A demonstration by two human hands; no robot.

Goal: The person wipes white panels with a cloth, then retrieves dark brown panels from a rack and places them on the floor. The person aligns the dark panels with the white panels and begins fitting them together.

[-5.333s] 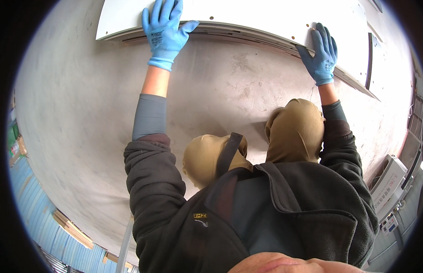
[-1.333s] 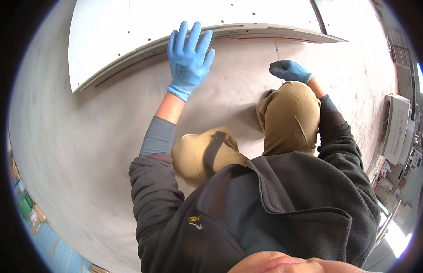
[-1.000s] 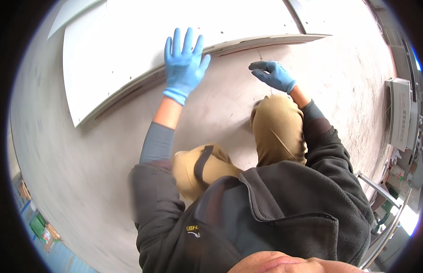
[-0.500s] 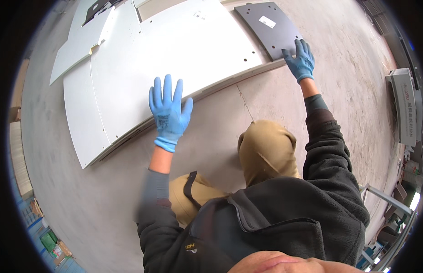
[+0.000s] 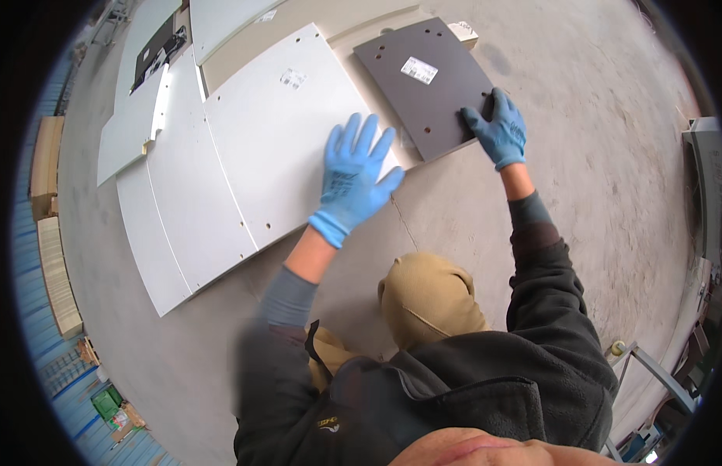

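My left hand, in a blue work glove, lies over a white panel near its front right corner, fingers stretched and spread. A dark grey panel with drilled holes and a white label lies to the right, alongside the white one. At its near right corner rests my right hand, also gloved in blue. The right thumb lies on the panel's top and the fingers stretch along its right edge. Whether those fingertips reach under the edge is hidden.
More white panels lie at the left, with a smaller white board across them. Beyond it sits a dark piece. My bent knee is close to the panels' front edge. Long stacked boards lie at far left, a metal frame at lower right.
My left hand has moved right across the white panel toward its front right corner. My right hand stays at the grey panel's corner, its fingers closer together. The view has shifted.
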